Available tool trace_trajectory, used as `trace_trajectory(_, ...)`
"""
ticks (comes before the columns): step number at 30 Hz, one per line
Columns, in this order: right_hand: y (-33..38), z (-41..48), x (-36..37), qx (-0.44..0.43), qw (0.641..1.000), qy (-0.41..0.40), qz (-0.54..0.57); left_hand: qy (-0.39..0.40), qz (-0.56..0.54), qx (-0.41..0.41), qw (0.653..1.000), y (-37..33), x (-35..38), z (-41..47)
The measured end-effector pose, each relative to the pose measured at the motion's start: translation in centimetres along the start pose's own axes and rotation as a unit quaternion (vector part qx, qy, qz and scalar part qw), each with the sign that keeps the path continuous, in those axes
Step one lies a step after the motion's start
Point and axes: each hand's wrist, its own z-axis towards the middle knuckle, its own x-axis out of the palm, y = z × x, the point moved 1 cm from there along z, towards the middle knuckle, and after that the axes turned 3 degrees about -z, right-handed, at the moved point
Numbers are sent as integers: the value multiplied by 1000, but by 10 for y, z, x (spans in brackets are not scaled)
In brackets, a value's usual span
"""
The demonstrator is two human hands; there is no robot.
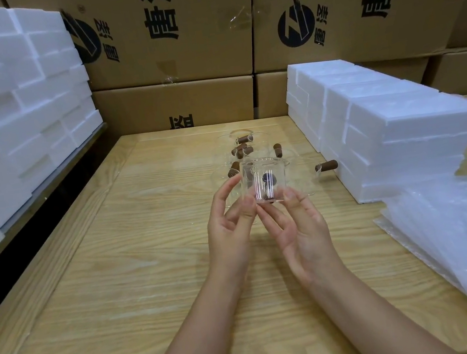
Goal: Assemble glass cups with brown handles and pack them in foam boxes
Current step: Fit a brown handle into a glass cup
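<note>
Both hands hold one clear glass cup [266,179] above the wooden table [137,270], near its middle. My left hand [228,223] pinches the cup's left wall with thumb and fingers. My right hand [297,225] supports its base and right side. The cup's brown handle points toward the camera and shows as a dark round end through the glass. Behind it several more glass cups with brown handles [241,146] stand on the table, one handle [327,166] pointing right. White foam boxes [386,129] are stacked on the right.
More foam boxes [10,113] are piled on the left on a metal-edged shelf. A heap of clear plastic bags [465,239] lies at the table's right front. Brown printed cartons [174,34] form a wall behind the table.
</note>
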Motion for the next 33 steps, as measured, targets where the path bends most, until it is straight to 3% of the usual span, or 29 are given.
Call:
trace_trajectory(5,-2,-5,5,-36,996,-10,-76,12,13,16,1000,2,-1,-1)
trace_trajectory(9,2,-1,4,-4,1000,-31,-1,-14,-11,9,1000,5,-2,0)
trace_trajectory(12,5,1,4,26,998,-27,57,-55,-70,-45,995,7,-1,2)
trace_trajectory(16,3,-3,7,81,994,9,72,-25,-63,-110,992,8,-1,1)
trace_trajectory(23,2,0,3,92,995,14,41,-3,-15,-79,997,7,0,0)
trace_trajectory(29,1,0,0,-3,997,-42,-64,-9,-14,-62,998,7,-4,3)
trace_trajectory(33,7,-1,0,-98,984,-25,-147,-17,-13,-36,999,7,-3,3)
